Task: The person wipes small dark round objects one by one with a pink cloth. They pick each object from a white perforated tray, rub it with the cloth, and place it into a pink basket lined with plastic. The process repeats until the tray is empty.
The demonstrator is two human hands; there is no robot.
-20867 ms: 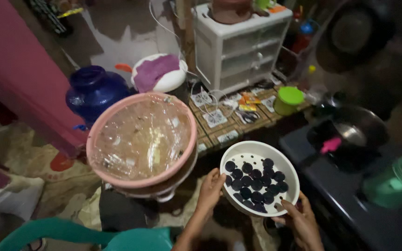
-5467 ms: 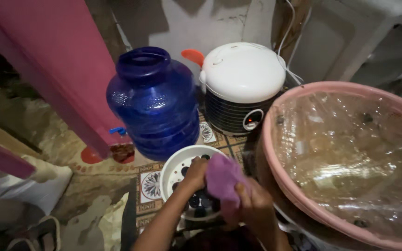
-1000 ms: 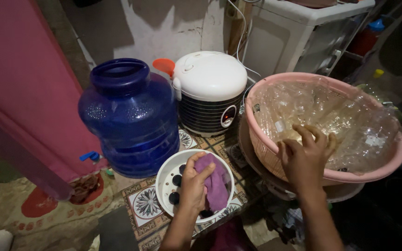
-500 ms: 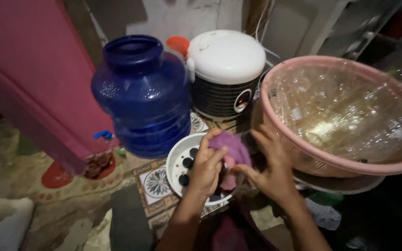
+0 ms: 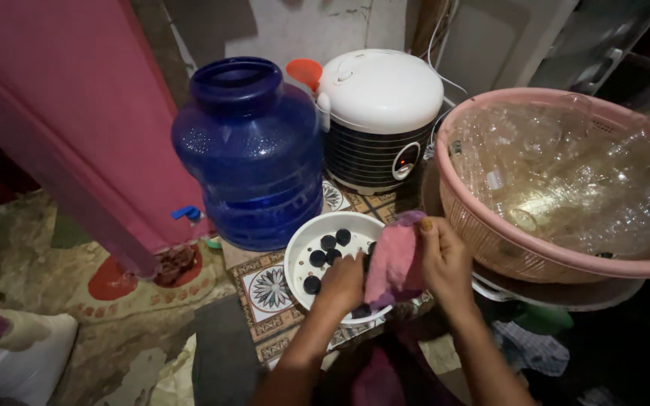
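Looking down through the head camera, I see both hands low in the middle of the view, meeting over a white bowl (image 5: 306, 248) that sits on the patterned tile floor (image 5: 268, 289). The left hand (image 5: 342, 283) is curled, its fingers folded in against the lower edge of a pink cloth (image 5: 394, 263); whether it truly pinches the cloth or only presses on it, I cannot tell, since the knuckles hide the fingertips. The right hand (image 5: 445, 263) is closed round the cloth's right side, thumb and fingers wrapped over its upper corner, so the cloth stands bunched between the two hands, over the right part of the bowl. Inside the bowl lie several small dark round pieces (image 5: 328, 243), clustered on the left and middle of its white bottom, just beside the left hand.

Behind the bowl, and nearly touching its far rim, stands a big blue water jug (image 5: 250, 154) with an open neck. To its right is a white rice cooker (image 5: 378, 116) with a dark ribbed lower body. At the right, a pink plastic basket (image 5: 483, 233) full of clear plastic cups (image 5: 566, 173) reaches close to the right hand. A pink panel (image 5: 54, 113) fills the left side.
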